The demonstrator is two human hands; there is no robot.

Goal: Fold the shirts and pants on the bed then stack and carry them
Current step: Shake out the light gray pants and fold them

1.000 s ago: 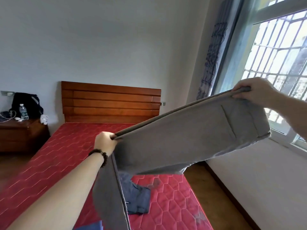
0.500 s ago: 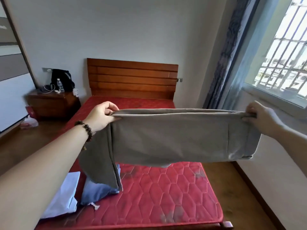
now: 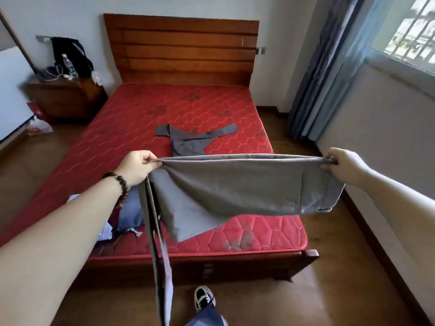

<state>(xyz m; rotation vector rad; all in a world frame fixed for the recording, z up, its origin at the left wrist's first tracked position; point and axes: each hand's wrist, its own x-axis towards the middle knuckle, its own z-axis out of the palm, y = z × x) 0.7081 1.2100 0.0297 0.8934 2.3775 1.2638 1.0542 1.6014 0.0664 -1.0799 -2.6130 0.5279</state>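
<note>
Grey pants (image 3: 235, 187) pinched at both ends, left hand (image 3: 136, 168) and right hand (image 3: 341, 165) each clamped on top edge, cloth stretched level over foot of bed (image 3: 141, 118). Half a sec ago same grip but higher up, second ago right end was tilted way up, so it's evened out and lowered. Legs dangle off left side to floor. Guessing laydown next. Dark shirt (image 3: 190, 142) still unfolded mid mattress, blue clothes (image 3: 129, 212) under left arm.
</note>
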